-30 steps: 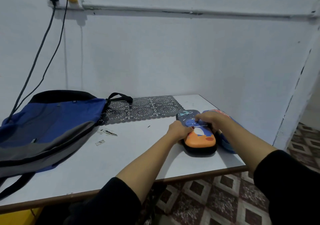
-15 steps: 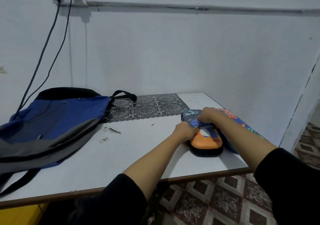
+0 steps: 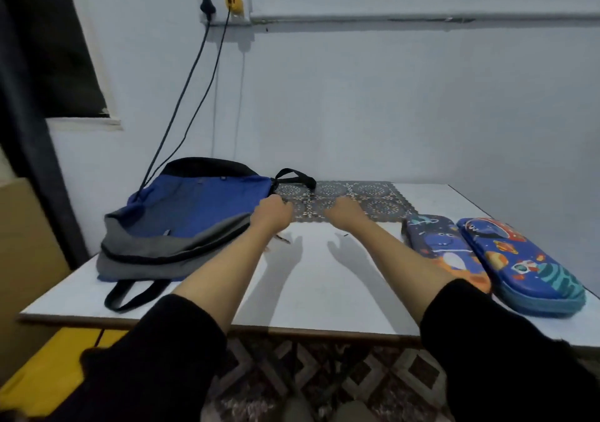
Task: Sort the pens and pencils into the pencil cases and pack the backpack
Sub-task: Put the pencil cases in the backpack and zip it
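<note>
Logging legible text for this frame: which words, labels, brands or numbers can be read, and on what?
No text can be read.
Darker pencil case and bright blue pencil case: cartoon space prints; any lettering is too blurred to read.
Backpack: no lettering shows.
Wall socket: no legible marking.

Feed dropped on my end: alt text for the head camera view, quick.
Both hands are stretched over the white table: the left hand at the edge of the backpack, the right hand above the lace mat. A dark pencil case and a blue pencil case lie closed side by side on the right.
</note>
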